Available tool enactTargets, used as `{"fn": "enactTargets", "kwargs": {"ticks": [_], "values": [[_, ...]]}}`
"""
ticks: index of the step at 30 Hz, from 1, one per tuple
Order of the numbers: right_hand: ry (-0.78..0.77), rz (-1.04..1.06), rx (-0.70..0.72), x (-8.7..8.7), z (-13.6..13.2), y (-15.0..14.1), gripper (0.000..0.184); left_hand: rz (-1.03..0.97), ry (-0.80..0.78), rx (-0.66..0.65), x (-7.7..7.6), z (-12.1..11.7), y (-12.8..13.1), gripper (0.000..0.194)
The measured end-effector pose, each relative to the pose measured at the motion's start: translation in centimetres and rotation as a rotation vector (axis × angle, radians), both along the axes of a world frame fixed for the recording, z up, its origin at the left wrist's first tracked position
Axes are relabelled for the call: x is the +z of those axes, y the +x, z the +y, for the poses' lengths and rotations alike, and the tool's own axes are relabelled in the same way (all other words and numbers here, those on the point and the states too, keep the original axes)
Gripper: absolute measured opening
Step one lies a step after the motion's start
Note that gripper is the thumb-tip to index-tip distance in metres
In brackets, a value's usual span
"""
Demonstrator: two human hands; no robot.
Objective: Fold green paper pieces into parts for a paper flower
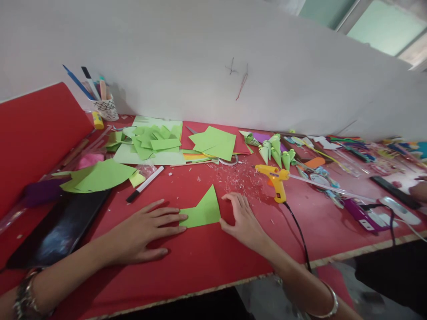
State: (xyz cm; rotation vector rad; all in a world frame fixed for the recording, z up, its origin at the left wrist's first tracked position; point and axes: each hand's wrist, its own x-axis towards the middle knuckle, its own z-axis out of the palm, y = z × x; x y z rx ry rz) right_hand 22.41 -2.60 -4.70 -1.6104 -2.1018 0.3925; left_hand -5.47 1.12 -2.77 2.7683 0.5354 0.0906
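Observation:
A light green sheet of paper lies on the red tabletop in front of me, with a pointed flap rising at its upper right. My left hand rests flat, fingers stretched out, and its fingertips press on the left end of the sheet. On the other side, my right hand is open with thumb and fingers apart. Its thumb tip is at the paper's lower right corner, and the bent fingers hover near the right edge. A black-capped white marker lies just beyond my left hand.
A yellow glue gun with a black cord stands right of my right hand. Cut green papers and scissors lie behind. Small green paper cones, a purple power strip, a pen cup and a black tablet-like slab surround the area.

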Motion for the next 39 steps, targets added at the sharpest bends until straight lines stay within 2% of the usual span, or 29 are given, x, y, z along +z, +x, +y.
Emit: {"fn": "enactTargets", "kwargs": {"ticks": [6,9,12,15,17,19,22,26,29,31,35,39], "values": [[0.005,0.049,0.039,0.3,0.1,0.5,0.039,-0.009,-0.022,0.005,0.2,0.0,0.0,0.048],[-0.013,0.1,0.154,1.0,0.4,0.1,0.04,-0.049,-0.057,0.044,0.6,-0.1,0.4,0.045],[-0.118,0.079,0.323,1.6,0.7,-0.6,0.049,-0.038,-0.101,0.138,0.7,-0.4,1.3,0.042],[-0.19,0.026,0.36,2.1,1.1,-1.3,0.054,-0.041,-0.117,0.292,0.2,-0.6,2.3,0.053],[-0.225,0.001,0.38,2.4,1.4,-1.6,0.05,-0.067,-0.11,0.363,-0.1,-0.8,2.8,0.062],[-0.229,-0.018,0.423,2.8,1.7,-1.7,0.038,-0.1,-0.106,0.375,-0.2,-0.9,3.1,0.07],[-0.168,-0.064,0.458,3.8,2.2,-1.7,0.023,-0.186,-0.126,0.404,0.5,-0.9,3.1,0.079],[-0.01,-0.116,0.435,5.3,2.8,-1.6,0.021,-0.29,-0.058,0.523,2.2,-0.4,2.9,0.061],[0.128,-0.08,0.408,5.9,3.3,-1.6,0.025,-0.247,0.108,0.507,3.3,0.4,3.4,0.047],[0.164,-0.007,0.406,5.8,3.7,-1.7,0.028,-0.218,0.227,0.509,3.7,0.8,4.0,0.044],[0.118,0.166,0.41,5.0,4.3,-1.8,0.03,-0.058,0.284,0.535,3.9,1.3,5.1,0.022],[0.021,0.29,0.445,4.2,4.7,-2.1,0.033,0.004,0.274,0.578,4.2,1.2,5.9,0.019]]}}
